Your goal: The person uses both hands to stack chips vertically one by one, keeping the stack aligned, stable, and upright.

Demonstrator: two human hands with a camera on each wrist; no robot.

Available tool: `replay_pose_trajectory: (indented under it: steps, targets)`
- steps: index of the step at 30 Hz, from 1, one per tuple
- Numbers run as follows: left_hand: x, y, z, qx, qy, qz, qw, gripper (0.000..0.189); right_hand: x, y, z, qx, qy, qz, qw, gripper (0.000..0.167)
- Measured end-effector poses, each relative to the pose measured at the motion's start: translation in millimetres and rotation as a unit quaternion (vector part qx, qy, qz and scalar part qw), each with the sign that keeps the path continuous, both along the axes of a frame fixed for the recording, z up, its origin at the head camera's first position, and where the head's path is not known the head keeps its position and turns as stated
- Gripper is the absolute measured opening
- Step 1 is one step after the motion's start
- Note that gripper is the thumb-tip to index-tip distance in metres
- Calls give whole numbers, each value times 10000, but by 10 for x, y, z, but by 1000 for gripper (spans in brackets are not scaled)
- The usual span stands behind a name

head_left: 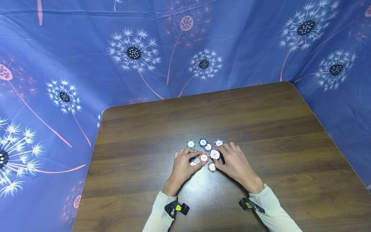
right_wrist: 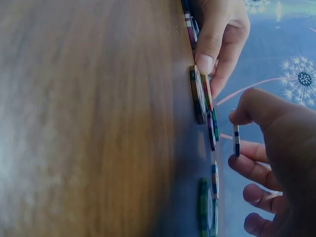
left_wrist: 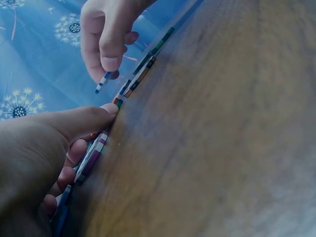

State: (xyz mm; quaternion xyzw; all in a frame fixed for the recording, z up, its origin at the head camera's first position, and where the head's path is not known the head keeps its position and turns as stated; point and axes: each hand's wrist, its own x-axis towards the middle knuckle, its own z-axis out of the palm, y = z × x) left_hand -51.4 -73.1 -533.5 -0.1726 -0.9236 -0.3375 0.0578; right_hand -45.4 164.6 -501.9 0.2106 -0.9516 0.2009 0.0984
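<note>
My left hand [head_left: 183, 166] pinches a red-rimmed poker chip [head_left: 204, 158] between thumb and fingertips, low over other chips on the tabletop. Beside it, my right hand [head_left: 237, 163] holds a white poker chip with dark edge marks [head_left: 215, 154] by its rim. In the right wrist view, this white chip [right_wrist: 236, 141] is raised off the table, gripped between thumb and a finger. A grey-rimmed chip [head_left: 212, 167] lies just below the two held chips. Another chip [head_left: 193, 163] is partly hidden by my left hand.
Behind the hands lie a green chip [head_left: 191, 144], a teal-blue chip [head_left: 203, 142], a purple-rimmed chip [head_left: 208, 147] and a blue chip [head_left: 219, 142]. The brown wooden table [head_left: 145, 135] meets a blue dandelion-print cloth [head_left: 240, 64] along its back and sides.
</note>
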Motion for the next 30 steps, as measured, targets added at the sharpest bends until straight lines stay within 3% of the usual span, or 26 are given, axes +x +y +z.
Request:
replay_pose_trajectory:
  steps: [5, 13, 21, 26, 30]
  targets:
    - [-15, 18, -19, -79, 138, -22, 9999, 43, -20, -47, -23, -31, 46, 173, 9998, 45]
    - [39, 6, -43, -134, -115, -7, 9998, 44, 5, -165, -99, 45, -60, 436, 9990, 47]
    - [27, 7, -24, -175, -32, 19, 9998, 46, -28, -253, -123, -170, -60, 626, 9979, 46]
    - [14, 6, 7, -194, -65, -14, 9998, 49, -31, -279, -112, -289, -177, 582, 9977, 47]
    - [-8, -9, 14, -290, -47, 5, 9996, 49, -34, -301, -79, -314, -508, 444, 9972, 50]
